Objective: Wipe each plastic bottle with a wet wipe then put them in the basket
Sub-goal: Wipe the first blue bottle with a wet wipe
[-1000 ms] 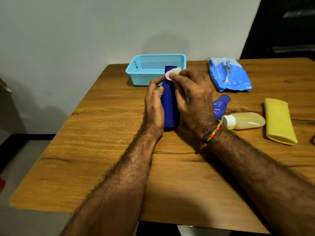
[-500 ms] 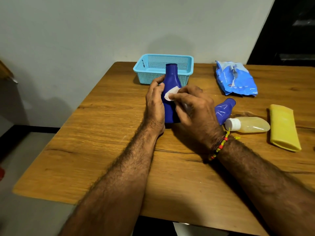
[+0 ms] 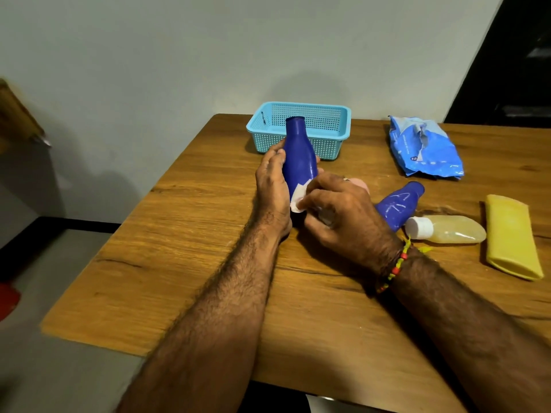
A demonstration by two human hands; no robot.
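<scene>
A dark blue plastic bottle (image 3: 298,156) stands upright on the wooden table (image 3: 179,263), in front of the light blue mesh basket (image 3: 301,114). My left hand (image 3: 272,189) grips the bottle's left side. My right hand (image 3: 337,210) pinches a white wet wipe (image 3: 299,198) against the bottle's lower part, near its base. A second blue bottle (image 3: 398,205) lies on its side to the right. Beside it lies a clear bottle with yellowish liquid and a white cap (image 3: 450,232). A yellow bottle (image 3: 511,234) lies flat further right.
A blue wet wipe pack (image 3: 423,150) lies open at the back right of the table. The basket sits at the table's far edge against the grey wall. The table's left edge drops to the floor.
My right hand has slid the wipe down the blue bottle from its top to near its base. My left hand has kept its hold on the bottle.
</scene>
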